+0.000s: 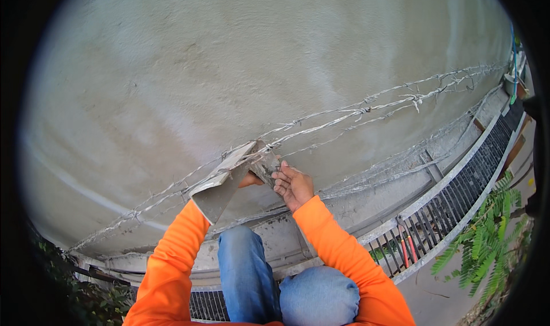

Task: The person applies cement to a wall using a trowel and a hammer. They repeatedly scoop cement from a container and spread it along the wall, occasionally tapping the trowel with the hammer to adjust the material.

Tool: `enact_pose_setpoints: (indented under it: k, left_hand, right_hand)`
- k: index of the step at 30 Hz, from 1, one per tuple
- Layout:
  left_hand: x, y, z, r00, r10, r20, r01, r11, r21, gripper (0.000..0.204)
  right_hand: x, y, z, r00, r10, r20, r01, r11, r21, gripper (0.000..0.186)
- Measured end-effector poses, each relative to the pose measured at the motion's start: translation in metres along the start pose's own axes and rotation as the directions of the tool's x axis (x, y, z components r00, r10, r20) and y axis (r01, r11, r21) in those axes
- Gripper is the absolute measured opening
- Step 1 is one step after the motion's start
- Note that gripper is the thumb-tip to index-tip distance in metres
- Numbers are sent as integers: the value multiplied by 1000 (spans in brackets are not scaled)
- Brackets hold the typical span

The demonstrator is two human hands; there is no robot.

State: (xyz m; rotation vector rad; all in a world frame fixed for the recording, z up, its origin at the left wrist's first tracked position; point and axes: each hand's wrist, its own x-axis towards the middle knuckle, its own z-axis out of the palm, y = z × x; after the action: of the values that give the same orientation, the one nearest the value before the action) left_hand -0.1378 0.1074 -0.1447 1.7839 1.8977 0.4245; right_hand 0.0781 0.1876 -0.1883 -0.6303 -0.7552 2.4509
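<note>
A grey flat rectangular blade, like a plastering trowel (220, 191), is tilted in front of the wall, just by the barbed wire (349, 117). My left hand (250, 180) is closed behind it, mostly hidden by the blade, so its grip shows only in part. Beside it, a smaller cement-smeared flat scraper (265, 165) leans against the trowel's far end. At its right edge, my right hand (294, 185) has curled fingers pinching it. Orange sleeves cover both forearms. Strands of the wire pass across the trowel and close to my fingers.
A smooth grey plastered wall (229, 57) fills the upper view. Below runs a ledge with more wire, then a metal grating (452, 203) with red-handled pliers (408, 248) on it. Green leaves (487, 240) stand at the right; my knees (318, 294) are close beneath my hands.
</note>
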Motion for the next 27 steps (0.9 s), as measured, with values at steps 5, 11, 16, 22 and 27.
enact_pose_setpoints:
  k: [5, 11, 16, 22, 27]
  left_hand:
    - [-4, 20, -6, 999, -42, -3, 42, 992, 119, 90]
    - [-5, 32, -7, 999, 11, -47, 3, 954, 300, 82]
    - [-7, 45, -15, 999, -39, -34, 40, 998, 43, 87]
    - [-11, 59, -17, 993, -112, -32, 103, 972, -213, 81]
    - [-5, 31, 1, 991, -94, -92, 61, 948, -314, 83]
  right_hand:
    - [-19, -5, -11, 997, -68, -46, 46, 927, -373, 22]
    - [-7, 3, -14, 540, -694, 476, 477, -213, -853, 17]
    - [12, 9, -1, 809, -574, 124, 419, 417, -807, 25]
    - [-12, 14, -63, 943, -332, -17, 268, 789, -553, 33]
    - [-110, 6, -254, 698, -712, -75, -347, -244, -906, 54]
